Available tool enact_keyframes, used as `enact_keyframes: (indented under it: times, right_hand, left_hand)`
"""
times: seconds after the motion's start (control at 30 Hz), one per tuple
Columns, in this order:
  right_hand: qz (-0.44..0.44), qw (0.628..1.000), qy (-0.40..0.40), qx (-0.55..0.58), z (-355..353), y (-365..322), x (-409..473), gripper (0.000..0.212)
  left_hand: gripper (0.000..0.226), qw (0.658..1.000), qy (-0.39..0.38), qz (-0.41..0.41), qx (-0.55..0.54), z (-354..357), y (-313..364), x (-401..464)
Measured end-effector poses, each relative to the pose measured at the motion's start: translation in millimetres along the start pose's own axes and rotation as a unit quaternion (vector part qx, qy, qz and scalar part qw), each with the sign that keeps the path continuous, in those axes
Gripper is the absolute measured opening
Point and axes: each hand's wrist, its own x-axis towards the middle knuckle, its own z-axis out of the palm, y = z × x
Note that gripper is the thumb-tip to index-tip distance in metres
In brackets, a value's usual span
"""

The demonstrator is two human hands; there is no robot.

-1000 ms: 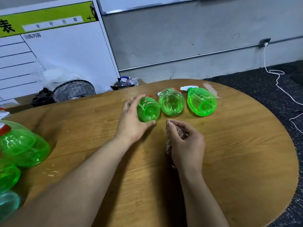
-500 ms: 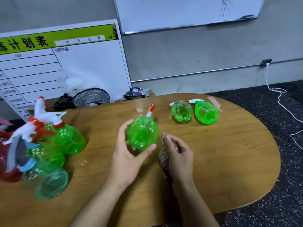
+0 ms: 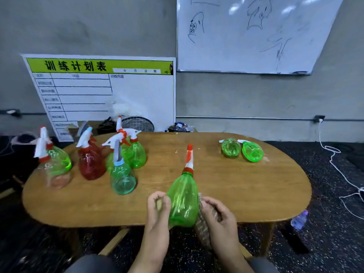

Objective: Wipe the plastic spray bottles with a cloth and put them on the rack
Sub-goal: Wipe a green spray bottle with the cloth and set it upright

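My left hand (image 3: 158, 210) grips a green spray bottle (image 3: 184, 200) by its lower body, over the near edge of the wooden table (image 3: 246, 186). Its red and white nozzle points away from me. My right hand (image 3: 219, 216) holds a brownish cloth (image 3: 202, 223) against the bottle's right side. Two more green bottles (image 3: 231, 147) (image 3: 252, 151) lie on their sides at the table's far right. A group of several bottles stands at the left: green (image 3: 136, 152), red (image 3: 90, 160), pale teal (image 3: 122, 179) and a green one (image 3: 57, 162) at the far left.
A schedule board (image 3: 102, 91) leans on the wall behind the table, with a mesh basket (image 3: 137, 124) at its foot. A whiteboard (image 3: 252, 34) hangs at the upper right. A white cable (image 3: 332, 154) trails over the dark floor on the right. No rack shows.
The view has pulled back and risen. My left hand has lifted the green bottle from the far row toward me, and my right hand has brought the cloth against its side.
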Motion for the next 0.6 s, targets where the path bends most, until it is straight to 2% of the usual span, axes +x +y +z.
enact_keyframes:
  times: [0.03,0.17,0.27,0.3,0.4,0.53,0.6]
  right_hand:
    - [-0.012,1.000,-0.008,-0.017,-1.6,-3.3,-10.4,0.018]
    - [-0.034,0.996,-0.039,-0.072,-6.0,-11.4,-53.6,0.021]
    - [-0.056,0.990,-0.074,-0.106,-3.4,-11.7,-79.9,0.022]
    - [-0.074,0.985,-0.086,-0.130,-1.5,-10.2,-85.6,0.024]
    - [-0.120,0.959,-0.116,-0.228,3.1,-12.0,-95.7,0.028]
    - [-0.166,0.957,-0.092,-0.218,16.0,-38.5,-87.6,0.025]
    - [-0.192,0.947,-0.110,-0.233,28.8,-47.6,-79.4,0.027]
  left_hand:
    - [0.024,1.000,0.006,-0.008,-0.029,-5.1,-0.4,-9.7]
    - [0.043,0.992,-0.028,-0.036,-0.117,-21.5,-3.2,-46.2]
    - [0.089,0.979,-0.012,-0.064,-0.191,-31.2,-12.5,-58.7]
    - [0.090,0.976,0.000,-0.070,-0.204,-34.0,-14.2,-65.3]
    - [0.053,0.980,0.021,-0.072,-0.182,-45.5,-19.4,-87.1]
    - [0.043,0.990,0.019,-0.059,-0.123,-55.5,-26.0,-95.2]
    - [0.038,0.996,0.004,-0.038,-0.084,-55.6,-27.3,-97.8]
